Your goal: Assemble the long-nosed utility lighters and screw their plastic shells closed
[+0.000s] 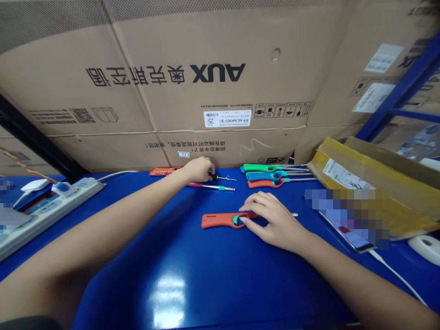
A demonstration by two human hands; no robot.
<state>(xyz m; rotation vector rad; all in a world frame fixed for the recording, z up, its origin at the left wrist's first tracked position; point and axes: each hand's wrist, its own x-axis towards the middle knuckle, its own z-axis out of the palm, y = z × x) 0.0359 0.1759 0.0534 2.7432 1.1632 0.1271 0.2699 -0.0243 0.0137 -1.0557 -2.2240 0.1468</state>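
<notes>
An orange long-neck lighter (220,220) with a teal trigger lies on the blue table (192,275). My right hand (271,220) rests flat across its neck, fingers spread, one fingertip at the trigger. My left hand (198,168) reaches to the back of the table with its fingers curled over a small black-handled screwdriver (223,177). A red-handled screwdriver (213,186) lies just in front of that hand. Another orange lighter (163,171) lies behind my left wrist.
Green (264,167), blue (266,175) and orange (268,183) lighters lie side by side at the back right. Large cardboard boxes (206,82) wall the back. A white power strip (44,206) sits left; an open carton (374,183), a phone and a white cable lie right.
</notes>
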